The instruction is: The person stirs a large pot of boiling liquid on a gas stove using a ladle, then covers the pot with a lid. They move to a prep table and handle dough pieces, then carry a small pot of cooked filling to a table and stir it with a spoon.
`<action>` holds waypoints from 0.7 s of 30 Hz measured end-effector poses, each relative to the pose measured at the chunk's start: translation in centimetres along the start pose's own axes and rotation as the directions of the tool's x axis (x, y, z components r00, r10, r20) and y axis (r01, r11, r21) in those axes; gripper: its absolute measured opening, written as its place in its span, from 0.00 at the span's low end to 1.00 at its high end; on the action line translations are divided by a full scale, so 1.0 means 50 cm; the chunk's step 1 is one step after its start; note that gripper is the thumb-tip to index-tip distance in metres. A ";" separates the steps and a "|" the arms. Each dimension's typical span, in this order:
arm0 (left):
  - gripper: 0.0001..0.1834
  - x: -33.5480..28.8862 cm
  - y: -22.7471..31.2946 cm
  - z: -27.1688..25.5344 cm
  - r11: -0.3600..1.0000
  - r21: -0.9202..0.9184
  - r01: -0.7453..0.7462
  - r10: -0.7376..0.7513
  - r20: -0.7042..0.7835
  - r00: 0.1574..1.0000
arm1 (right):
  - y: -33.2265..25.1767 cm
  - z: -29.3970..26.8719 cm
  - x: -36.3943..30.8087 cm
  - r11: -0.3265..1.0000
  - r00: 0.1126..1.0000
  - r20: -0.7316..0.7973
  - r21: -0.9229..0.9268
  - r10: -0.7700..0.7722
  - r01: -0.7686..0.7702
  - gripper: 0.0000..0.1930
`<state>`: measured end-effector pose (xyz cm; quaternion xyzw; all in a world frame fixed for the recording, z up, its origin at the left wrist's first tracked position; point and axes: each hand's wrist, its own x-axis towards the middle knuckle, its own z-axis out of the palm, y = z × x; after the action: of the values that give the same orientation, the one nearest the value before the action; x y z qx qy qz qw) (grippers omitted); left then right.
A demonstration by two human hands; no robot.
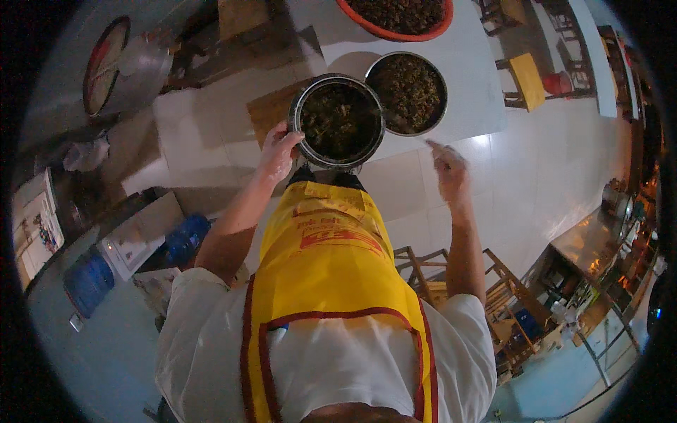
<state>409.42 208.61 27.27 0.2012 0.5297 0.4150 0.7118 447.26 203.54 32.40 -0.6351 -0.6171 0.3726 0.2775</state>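
Note:
My left hand [281,152] grips the left rim of a round metal pot [339,163], thumb on top of the edge. Inside the pot lies a dark, greenish-brown chopped mass [337,118], wet-looking. Beside it to the right, a wider round metal pan [444,86] holds similar brown-green chopped stuff [407,92]; the two rims meet or overlap in view. My right hand [451,169] is raised below and right of the pan, apart from it. Its index finger stretches out toward the pan, the others bend loosely, and nothing shows in it. The yellow apron [331,247] hangs in front of me.
A red-orange basin [443,27] of dark brown pieces stands beyond the pan on a pale table [474,84]. Wooden stools [504,303] are behind my right arm. A large round vessel [141,70] stands far left, and blue water bottles [187,236] lie left of me.

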 end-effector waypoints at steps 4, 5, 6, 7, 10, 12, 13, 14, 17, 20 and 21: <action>0.07 -0.018 0.014 0.023 1.000 -0.011 0.009 -0.010 -0.060 0.998 | -0.097 0.034 0.034 0.944 0.949 0.263 -0.233 -0.172 0.236 0.13; 0.07 -0.023 0.015 0.023 1.000 -0.015 0.022 -0.023 -0.059 0.998 | -0.108 0.051 0.060 0.918 0.950 0.264 -0.312 -0.165 0.246 0.13; 0.07 -0.027 0.016 0.020 0.999 -0.036 0.012 -0.013 -0.034 0.999 | -0.118 0.062 0.077 0.881 0.950 0.275 -0.400 -0.147 0.252 0.13; 0.07 -0.032 0.013 0.017 0.995 -0.094 -0.037 0.040 0.033 0.999 | -0.125 0.063 0.088 0.877 0.943 0.268 -0.381 -0.198 0.293 0.14; 0.12 -0.023 0.010 -0.008 0.994 -0.095 -0.047 0.057 0.104 0.993 | -0.140 0.073 0.125 0.827 0.896 0.321 -0.378 -0.306 0.417 0.15; 0.12 -0.029 -0.007 -0.020 0.996 -0.074 -0.054 0.047 -0.093 0.995 | -0.154 0.087 0.148 0.744 0.844 0.404 -0.426 -0.352 0.514 0.16; 0.12 -0.023 -0.022 -0.016 0.996 -0.067 -0.051 0.037 -0.192 0.981 | -0.147 0.084 0.169 0.716 0.819 0.432 -0.425 -0.377 0.554 0.17; 0.14 -0.027 -0.028 -0.020 0.999 -0.027 -0.039 0.032 -0.225 0.974 | -0.152 0.081 0.183 0.684 0.788 0.473 -0.421 -0.395 0.596 0.18; 0.18 -0.043 -0.043 -0.027 0.975 0.178 -0.136 0.174 -0.220 0.960 | -0.163 0.083 0.223 0.564 0.682 0.572 -0.407 -0.457 0.719 0.20; 0.23 -0.086 -0.041 -0.036 0.919 0.144 -0.366 0.384 -0.122 0.915 | -0.197 0.105 0.240 0.461 0.610 0.612 -0.408 -0.503 0.788 0.23; 0.25 -0.101 -0.039 -0.037 0.907 0.069 -0.416 0.421 -0.114 0.900 | -0.212 0.114 0.245 0.426 0.578 0.610 -0.393 -0.542 0.815 0.24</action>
<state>407.99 203.13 28.15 0.2989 0.5271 0.5584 0.5666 436.01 215.96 36.17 -0.2858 -0.9513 0.1080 0.0416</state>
